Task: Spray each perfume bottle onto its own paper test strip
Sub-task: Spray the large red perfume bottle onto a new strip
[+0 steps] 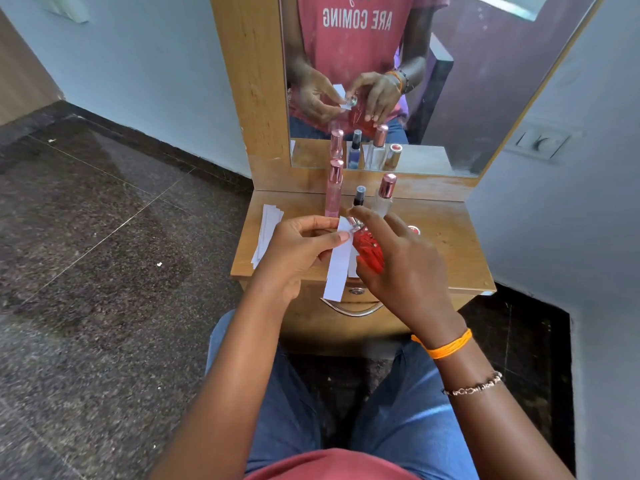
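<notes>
My right hand point(398, 261) has its grip around the red bottle point(370, 249), forefinger on the nozzle; my left hand point(298, 251) pinches the paper strip point(337, 268) right at the nozzle, over the bench point(450, 237). I judge the strip too close: spray could soak it, wet my fingers, or drift onto the spare strips point(266, 233). The pink bottle point(333, 192) behind could get knocked.
</notes>
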Demonstrator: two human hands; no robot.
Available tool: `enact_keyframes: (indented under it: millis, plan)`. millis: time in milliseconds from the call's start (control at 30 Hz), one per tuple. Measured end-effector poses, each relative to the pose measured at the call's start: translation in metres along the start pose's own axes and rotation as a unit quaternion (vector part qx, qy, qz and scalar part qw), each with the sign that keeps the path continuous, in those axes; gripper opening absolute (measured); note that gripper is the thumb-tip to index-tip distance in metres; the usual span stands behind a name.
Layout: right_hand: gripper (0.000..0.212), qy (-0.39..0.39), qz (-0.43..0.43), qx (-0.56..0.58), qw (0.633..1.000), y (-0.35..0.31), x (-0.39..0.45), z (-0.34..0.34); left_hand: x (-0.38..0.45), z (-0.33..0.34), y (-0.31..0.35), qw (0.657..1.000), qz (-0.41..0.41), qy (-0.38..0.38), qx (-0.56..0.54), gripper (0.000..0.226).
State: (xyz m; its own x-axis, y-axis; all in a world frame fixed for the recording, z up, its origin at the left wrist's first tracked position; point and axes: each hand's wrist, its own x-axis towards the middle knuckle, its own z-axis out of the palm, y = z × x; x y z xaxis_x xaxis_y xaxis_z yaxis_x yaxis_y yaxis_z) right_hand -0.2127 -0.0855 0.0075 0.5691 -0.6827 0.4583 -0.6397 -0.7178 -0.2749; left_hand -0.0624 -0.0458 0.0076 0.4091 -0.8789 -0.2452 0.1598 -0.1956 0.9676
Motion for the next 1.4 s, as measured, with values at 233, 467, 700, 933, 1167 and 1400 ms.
enact_keyframes:
  millis: [233, 467, 700, 933, 1167, 1400]
  plan:
    - [0.066, 0.001, -0.008, -0.039, 0.999, -0.002, 0.003, -0.001, -0.003, 0.002, 0.001, 1.0, -0.012, 0.009, -0.003, 0.019]
    - [0.069, -0.011, -0.006, -0.036, 0.999, -0.003, 0.006, 0.0, -0.001, -0.001, 0.0, 1.0, -0.017, 0.021, -0.005, 0.024]
    - [0.07, 0.002, 0.031, 0.025, 0.999, 0.001, 0.0, 0.003, 0.011, -0.003, -0.022, 0.992, 0.021, 0.099, 0.081, 0.02]
    - [0.069, 0.0, 0.051, 0.069, 0.996, 0.005, -0.009, 0.009, 0.028, 0.005, -0.034, 0.932, 0.101, 0.176, 0.301, 0.027]
    - [0.071, -0.008, 0.059, 0.096, 0.994, 0.007, -0.012, 0.011, 0.025, 0.009, -0.034, 0.885, 0.141, 0.214, 0.39, 0.037]
    - [0.054, 0.015, 0.141, 0.444, 0.885, 0.003, -0.009, 0.005, -0.002, 0.005, -0.011, 0.979, 0.134, -0.078, 0.133, 0.023]
